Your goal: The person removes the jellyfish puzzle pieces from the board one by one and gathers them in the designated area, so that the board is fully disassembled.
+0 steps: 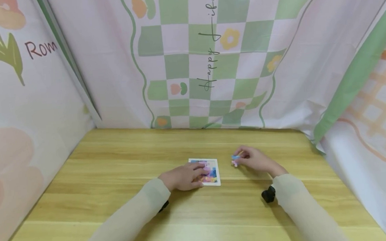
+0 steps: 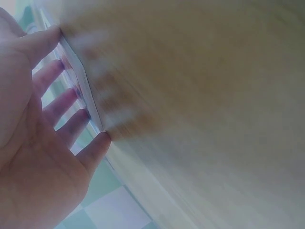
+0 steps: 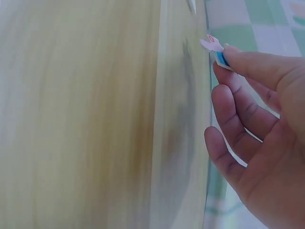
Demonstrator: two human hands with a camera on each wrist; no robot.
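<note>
A small jigsaw puzzle in a white frame lies flat on the wooden table, its picture in pink, blue and orange. My left hand rests on its left part with fingers spread, covering some of the picture. In the left wrist view, the fingertips touch the thin puzzle board along its edge. To the right of the frame, my right hand pinches a puzzle piece between thumb and index finger. The piece is pink and blue and is held above the table. The other right fingers are loosely bent.
The wooden table stretches around both hands. At its back hangs a green-and-white checked curtain, with printed cloths at both sides. A black wrist device hangs beneath the right sleeve.
</note>
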